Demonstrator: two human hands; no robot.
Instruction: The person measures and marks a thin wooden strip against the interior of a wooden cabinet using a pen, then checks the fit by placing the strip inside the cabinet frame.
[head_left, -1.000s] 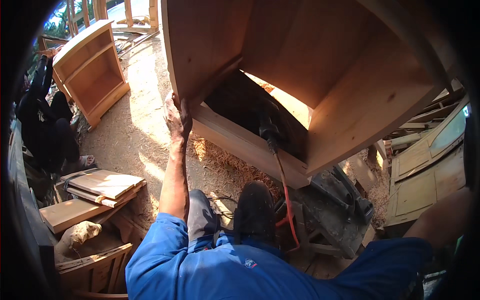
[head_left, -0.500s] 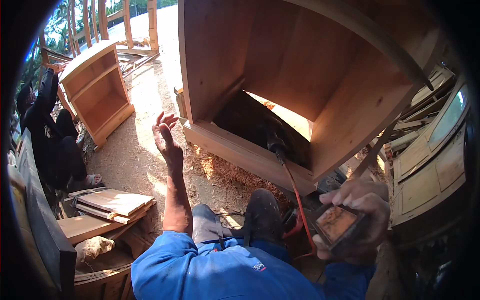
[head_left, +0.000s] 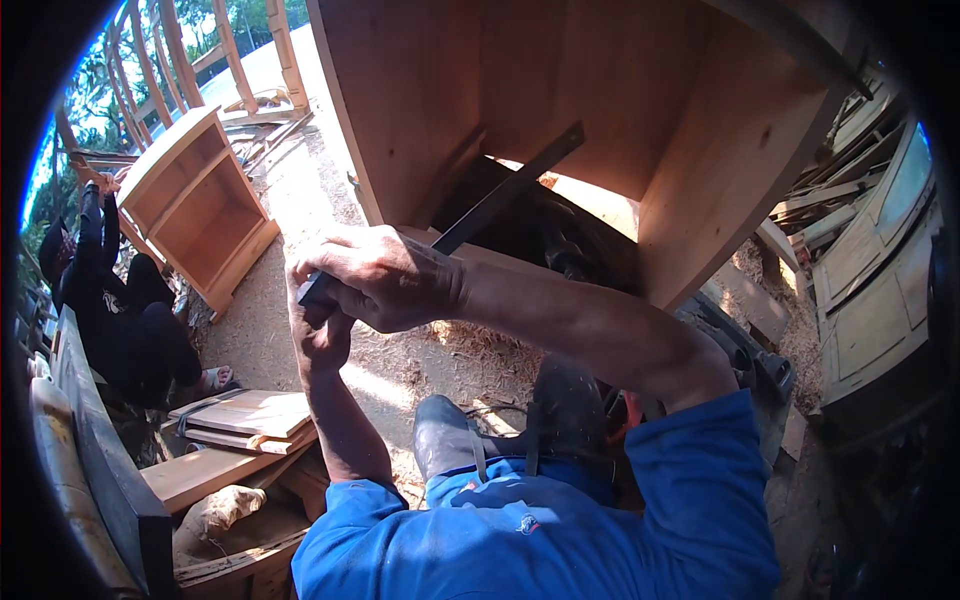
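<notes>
Right hand: fingers clenched around the near end of a long, flat dark metal bar, which slants up to the right into the open wooden cabinet overhead. Left hand: directly beneath the right, fingers curled at the same end of the bar; exact grip hidden. Below: sawdust-strewn ground, dark shoe. Left: smaller shelved cabinet, stacked boards, seated person in black.

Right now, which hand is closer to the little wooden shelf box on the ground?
Left. The left hand sits nearer the small wooden cabinet; the right hand is beside it, farther away.
</notes>
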